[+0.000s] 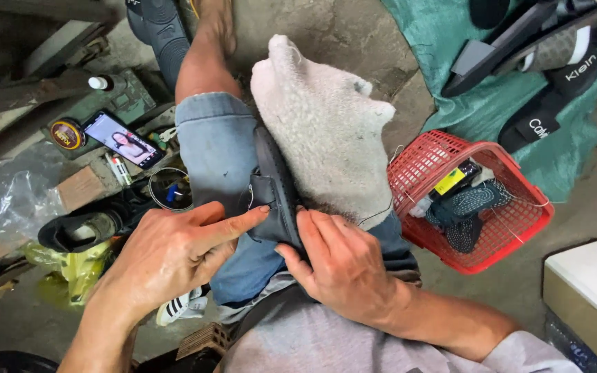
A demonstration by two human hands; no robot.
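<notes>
The right hand pinches the near edge of a dark shoe piece that lies along the person's thigh, over the blue denim shorts; its grip is narrow and closed on that edge. The left hand lies just beside it, forefinger stretched out so the tip touches the dark piece at a small folded flap; its other fingers are loosely curled and hold nothing.

Right behind the grip, a thick off-white cloth drapes over the knee and covers the far side of the dark piece, so only its near strip and the flap show. A thin thread runs out from under the cloth to the right of the grip.

Further right of the grip a red plastic basket sits on the concrete floor, with dark patterned soles and a small yellow packet inside. Beyond it a green tarp carries black slide sandals with white lettering on their straps. At the lower right stands a white-topped box.

Left of the grip lie a phone with a lit screen, a round yellow-rimmed tin, a small white-capped bottle, a wire loop, a worn dark shoe, a yellow plastic bag and crumpled clear plastic.

The dark piece looks matte, charcoal, thin and slightly curved, with a stitched edge.
</notes>
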